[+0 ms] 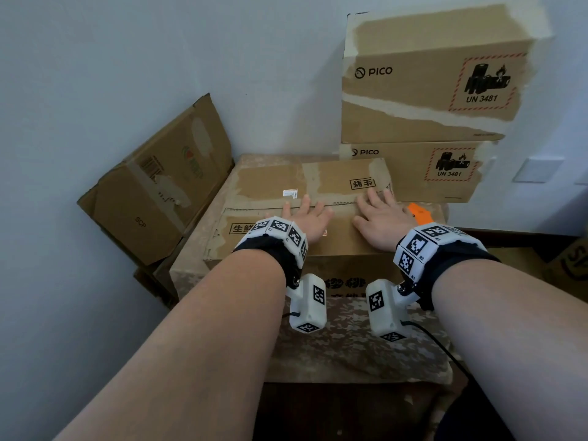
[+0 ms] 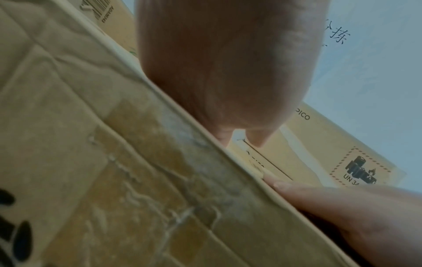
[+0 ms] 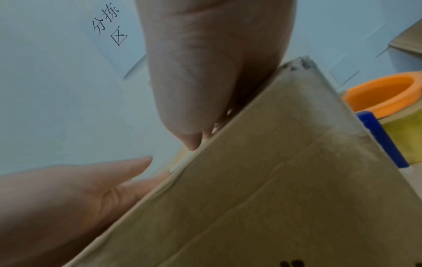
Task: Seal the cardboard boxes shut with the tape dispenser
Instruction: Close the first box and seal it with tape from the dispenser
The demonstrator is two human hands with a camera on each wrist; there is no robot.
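Observation:
A brown cardboard box (image 1: 273, 183) with old tape marks lies on the table in the head view, its two top flaps folded down and meeting at a seam (image 1: 339, 203). My left hand (image 1: 307, 214) lies flat on the near flap beside the seam, fingers straight. My right hand (image 1: 378, 211) presses flat just to its right. An orange tape dispenser (image 1: 420, 213) rests right of the box, behind my right wrist. The right wrist view shows the tape dispenser (image 3: 383, 94) with an orange reel, yellowish tape and a blue part. Both wrist views show the box's front (image 2: 114, 144) (image 3: 274, 180).
Two taped PICO boxes (image 1: 423, 90) are stacked at the back right, against the wall. Another cardboard box (image 1: 159, 186) leans tilted at the left. The table's camouflage cloth (image 1: 350, 351) shows in front of the box. A further box (image 1: 572, 259) sits low at the far right.

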